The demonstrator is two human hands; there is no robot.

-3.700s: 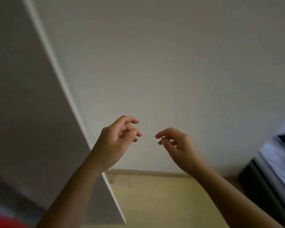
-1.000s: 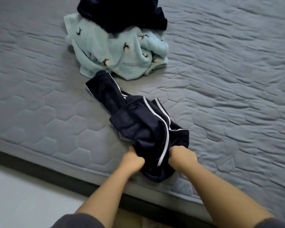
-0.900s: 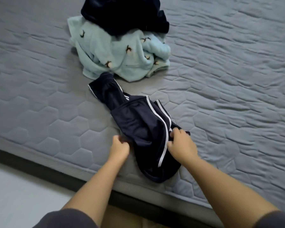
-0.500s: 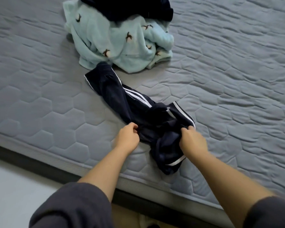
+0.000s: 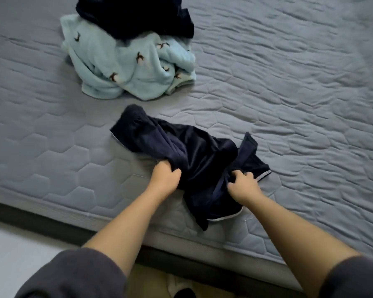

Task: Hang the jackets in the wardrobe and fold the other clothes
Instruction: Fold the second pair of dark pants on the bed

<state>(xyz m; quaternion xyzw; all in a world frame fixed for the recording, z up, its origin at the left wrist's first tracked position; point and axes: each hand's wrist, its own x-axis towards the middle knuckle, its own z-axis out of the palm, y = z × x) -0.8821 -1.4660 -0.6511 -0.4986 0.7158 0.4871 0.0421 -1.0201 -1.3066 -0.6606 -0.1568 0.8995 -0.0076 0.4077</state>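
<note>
A crumpled navy garment with white trim (image 5: pixel 194 155) lies near the front edge of the grey quilted mattress (image 5: pixel 299 104). My left hand (image 5: pixel 164 179) grips a bunch of its fabric on the left side. My right hand (image 5: pixel 242 186) pinches folds of it on the right, fingers curled into the cloth. Farther back lies a heap with a light blue fleece garment with small dark bird prints (image 5: pixel 129 67) and a dark navy garment (image 5: pixel 136 16) on top of it.
The mattress's front edge sits on a dark bed frame (image 5: pixel 52 224). A pale floor (image 5: pixel 15 250) shows at the lower left. Grey quilted surface stretches wide to the right of the clothes.
The view turned from a wall to the bed. Both hands took hold of the navy garment, and since half a second ago they have spread it wider and turned it, hiding the white stripes.
</note>
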